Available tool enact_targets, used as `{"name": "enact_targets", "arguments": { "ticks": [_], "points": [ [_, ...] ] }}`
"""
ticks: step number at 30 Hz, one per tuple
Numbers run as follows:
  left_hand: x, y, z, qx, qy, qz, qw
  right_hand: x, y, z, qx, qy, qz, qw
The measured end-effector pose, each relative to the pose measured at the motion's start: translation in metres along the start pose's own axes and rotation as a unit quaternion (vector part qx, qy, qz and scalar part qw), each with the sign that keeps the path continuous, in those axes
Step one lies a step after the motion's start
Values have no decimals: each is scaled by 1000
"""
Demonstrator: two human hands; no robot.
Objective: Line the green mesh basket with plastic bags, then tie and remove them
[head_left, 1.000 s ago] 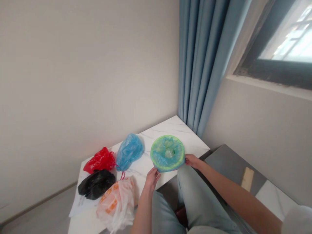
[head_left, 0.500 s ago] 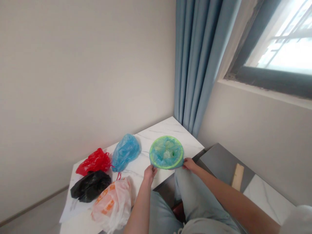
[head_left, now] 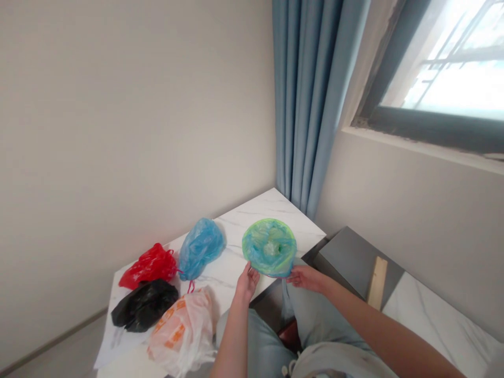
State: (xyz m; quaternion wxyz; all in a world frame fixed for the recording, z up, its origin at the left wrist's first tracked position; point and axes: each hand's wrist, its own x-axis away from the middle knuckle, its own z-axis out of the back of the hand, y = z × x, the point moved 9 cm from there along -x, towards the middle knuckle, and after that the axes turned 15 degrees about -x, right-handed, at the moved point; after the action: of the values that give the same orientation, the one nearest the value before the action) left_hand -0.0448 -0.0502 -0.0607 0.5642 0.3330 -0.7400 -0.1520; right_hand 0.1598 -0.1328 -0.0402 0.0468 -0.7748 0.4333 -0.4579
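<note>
A round trash bin with a bright green rim (head_left: pixel 271 221) stands on the white marble-patterned table. Its liner, a thin translucent blue plastic bag (head_left: pixel 262 265), covers the near part of the rim. Pale crumpled stuff shows inside, too unclear to name. My left hand (head_left: pixel 248 282) is closed on the bag's edge at the near left. At the near right my right hand (head_left: pixel 307 277) pinches the bag's edge, its fingers pointing left. The outer wall of the bin is mostly hidden.
Left on the table lie a red plastic bag (head_left: pixel 149 266), a black one (head_left: pixel 145 304), a blue one (head_left: pixel 201 248) and a white one with orange print (head_left: pixel 183 331), over paper. A wooden strip (head_left: pixel 377 283) rests on a grey surface (head_left: pixel 350 254) at right. A blue curtain (head_left: pixel 301 105) hangs behind.
Both hands have shifted along the near rim, the right one moving left. The bag's near edge has come up over the green rim, which now shows mainly at the far side. The view turned slightly right.
</note>
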Motion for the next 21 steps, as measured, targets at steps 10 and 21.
{"name": "enact_targets", "arguments": {
  "ticks": [10,21],
  "points": [
    [4,7,3,-8,7,-35,999,-12,-43,54,-11,184,64,981],
    [8,18,12,-50,6,-85,995,-75,-144,36,66,153,126,978]
  ]
}}
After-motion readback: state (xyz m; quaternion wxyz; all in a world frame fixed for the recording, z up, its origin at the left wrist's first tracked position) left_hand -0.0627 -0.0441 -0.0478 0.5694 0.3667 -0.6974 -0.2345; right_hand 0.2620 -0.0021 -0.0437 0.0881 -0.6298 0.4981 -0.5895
